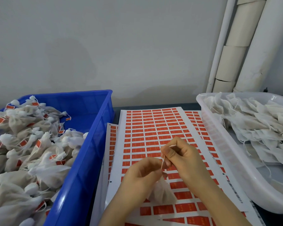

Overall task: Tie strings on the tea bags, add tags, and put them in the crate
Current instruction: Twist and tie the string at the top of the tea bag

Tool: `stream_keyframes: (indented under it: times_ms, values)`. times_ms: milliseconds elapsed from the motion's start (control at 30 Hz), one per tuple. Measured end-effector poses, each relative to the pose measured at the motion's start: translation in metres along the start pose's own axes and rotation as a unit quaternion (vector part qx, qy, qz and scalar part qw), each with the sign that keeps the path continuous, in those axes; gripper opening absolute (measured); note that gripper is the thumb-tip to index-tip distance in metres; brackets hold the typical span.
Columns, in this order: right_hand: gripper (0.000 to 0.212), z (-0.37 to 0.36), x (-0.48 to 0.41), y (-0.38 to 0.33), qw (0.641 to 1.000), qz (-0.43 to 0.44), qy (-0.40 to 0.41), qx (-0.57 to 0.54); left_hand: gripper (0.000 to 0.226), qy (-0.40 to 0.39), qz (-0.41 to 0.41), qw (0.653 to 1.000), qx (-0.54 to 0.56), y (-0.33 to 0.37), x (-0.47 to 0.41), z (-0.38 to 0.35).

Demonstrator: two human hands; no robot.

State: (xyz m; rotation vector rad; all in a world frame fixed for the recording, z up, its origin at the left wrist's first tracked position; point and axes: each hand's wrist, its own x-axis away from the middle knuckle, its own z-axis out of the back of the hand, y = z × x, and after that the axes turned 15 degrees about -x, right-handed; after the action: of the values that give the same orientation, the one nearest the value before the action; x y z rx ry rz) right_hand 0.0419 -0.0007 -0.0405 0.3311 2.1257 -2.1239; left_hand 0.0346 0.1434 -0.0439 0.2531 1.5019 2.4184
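Observation:
Over the sheet of red tag stickers (150, 128), my left hand (140, 175) grips the neck of a white tea bag (162, 191) that hangs below it. My right hand (181, 159) pinches a red tag (162, 162) on the bag's string, just above my left fingers; the two hands touch. The blue crate (91, 144) on the left holds a heap of tied, tagged tea bags (31, 144). A white tub (222, 152) on the right holds several untied bags (260, 124).
More sticker sheets (112, 144) lie under the top one, between crate and tub. A grey wall stands behind the table, with white pipes (245, 46) in the back right corner. The dark tabletop (268, 216) shows at the lower right.

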Motion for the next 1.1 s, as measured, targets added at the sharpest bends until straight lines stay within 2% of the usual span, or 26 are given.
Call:
stream_keyframes:
  times_ms: [67,167,267,400,433,500,600,667,733,833,900,1000,1100]
  values:
    - [0.015,-0.001,0.0,0.001,1.0,0.013,0.007,0.008,0.012,0.035,0.011,0.999,0.03,0.001,-0.001,0.002]
    - [0.014,-0.004,0.0,0.001,0.999,0.03,0.013,0.008,0.026,0.005,-0.017,0.997,0.08,0.0,0.0,0.009]
    - [0.022,-0.008,0.003,-0.002,0.999,0.041,0.009,0.004,0.014,-0.042,-0.029,0.997,0.052,0.001,0.005,0.012]
    - [0.031,-0.009,0.002,-0.001,1.0,0.016,0.008,-0.001,0.016,0.003,0.029,0.997,0.076,-0.003,0.003,0.021]
    - [0.034,-0.01,0.001,0.002,1.0,-0.004,0.007,0.021,0.017,0.024,0.044,0.993,0.104,-0.003,0.004,0.026]
    - [0.041,-0.013,0.0,0.011,0.99,-0.057,-0.004,0.132,0.022,0.075,0.06,0.985,0.147,-0.005,0.005,0.035]
    - [0.062,-0.021,0.003,0.028,0.941,-0.138,-0.081,0.298,0.019,0.182,0.072,0.962,0.188,-0.008,0.004,0.041]
    - [0.084,-0.019,0.004,0.038,0.896,-0.149,-0.148,0.391,0.014,0.262,0.089,0.941,0.195,-0.011,0.002,0.04]
    - [0.098,-0.009,0.002,0.045,0.862,-0.149,-0.172,0.454,0.018,0.325,0.107,0.926,0.158,-0.013,0.0,0.038]
    - [0.101,0.006,-0.006,0.051,0.863,-0.152,-0.141,0.461,0.025,0.369,0.126,0.921,-0.01,-0.018,0.0,0.034]
    - [0.098,0.011,-0.01,0.053,0.87,-0.147,-0.119,0.456,0.022,0.346,0.132,0.923,-0.101,-0.023,-0.001,0.03]
    - [0.097,0.014,-0.013,0.057,0.876,-0.14,-0.1,0.451,0.006,0.274,0.166,0.927,-0.197,-0.03,-0.004,0.023]
    - [0.096,0.019,-0.014,0.058,0.886,-0.131,-0.088,0.437,0.033,0.192,0.198,0.905,-0.325,-0.03,-0.008,0.014]
